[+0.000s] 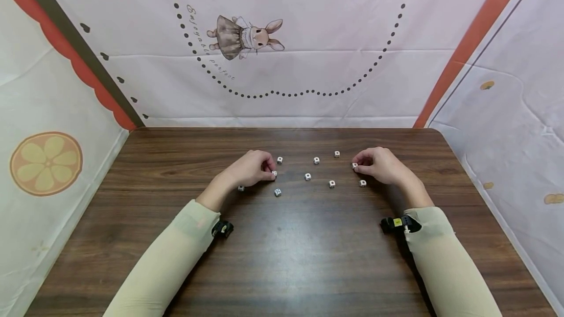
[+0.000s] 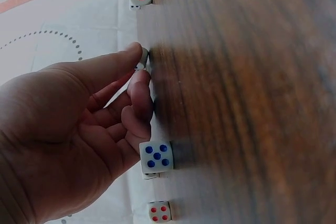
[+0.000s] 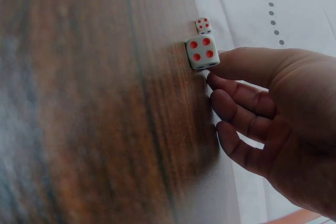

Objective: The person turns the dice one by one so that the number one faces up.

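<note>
My left hand (image 1: 249,168) pinches a small white die (image 1: 274,173) between thumb and fingertips, low at the tabletop; in the left wrist view this die (image 2: 142,59) shows partly behind the thumb. A die with five blue pips (image 2: 156,157) lies nearer that camera. On the right side my right hand (image 1: 382,165) holds another die (image 1: 354,166) at its fingertips. A die with red pips (image 3: 202,53) stands in front of the right thumb in the right wrist view and hides the held one. Both hands keep their other fingers curled.
Several more white dice lie scattered between the hands, among them one die (image 1: 316,160) at the back and one (image 1: 332,184) nearer. Another die (image 1: 241,188) sits under the left wrist. The dark wooden table (image 1: 286,258) meets a printed cloth wall (image 1: 308,72) behind.
</note>
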A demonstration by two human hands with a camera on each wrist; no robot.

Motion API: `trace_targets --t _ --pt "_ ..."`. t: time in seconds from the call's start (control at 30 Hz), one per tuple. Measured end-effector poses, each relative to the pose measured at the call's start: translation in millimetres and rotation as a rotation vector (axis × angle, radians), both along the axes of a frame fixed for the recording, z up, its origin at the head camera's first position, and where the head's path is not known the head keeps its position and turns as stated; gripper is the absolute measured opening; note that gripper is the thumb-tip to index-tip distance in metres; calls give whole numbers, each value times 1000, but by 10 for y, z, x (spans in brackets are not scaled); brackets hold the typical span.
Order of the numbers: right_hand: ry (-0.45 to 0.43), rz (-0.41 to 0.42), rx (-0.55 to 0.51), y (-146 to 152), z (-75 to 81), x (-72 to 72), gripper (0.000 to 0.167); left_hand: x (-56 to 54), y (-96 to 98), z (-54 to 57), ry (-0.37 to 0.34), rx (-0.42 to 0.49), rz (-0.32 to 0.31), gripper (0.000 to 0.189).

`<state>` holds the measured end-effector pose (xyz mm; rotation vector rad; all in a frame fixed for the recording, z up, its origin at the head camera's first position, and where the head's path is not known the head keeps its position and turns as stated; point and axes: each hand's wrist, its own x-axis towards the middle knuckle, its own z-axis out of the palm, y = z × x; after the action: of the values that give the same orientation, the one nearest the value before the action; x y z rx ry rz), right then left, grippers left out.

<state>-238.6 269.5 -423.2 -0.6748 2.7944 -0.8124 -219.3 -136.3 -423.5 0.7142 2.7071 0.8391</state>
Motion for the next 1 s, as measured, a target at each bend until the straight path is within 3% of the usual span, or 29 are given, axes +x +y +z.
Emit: trace_targets --t 0.5,1.0 --pt "0 -3 -16 1 -4 -10 8 -6 -1 30 -21 -25 19 17" --pt "0 -10 -8 -6 7 7 10 -17 70 -4 38 -49 -37 20"
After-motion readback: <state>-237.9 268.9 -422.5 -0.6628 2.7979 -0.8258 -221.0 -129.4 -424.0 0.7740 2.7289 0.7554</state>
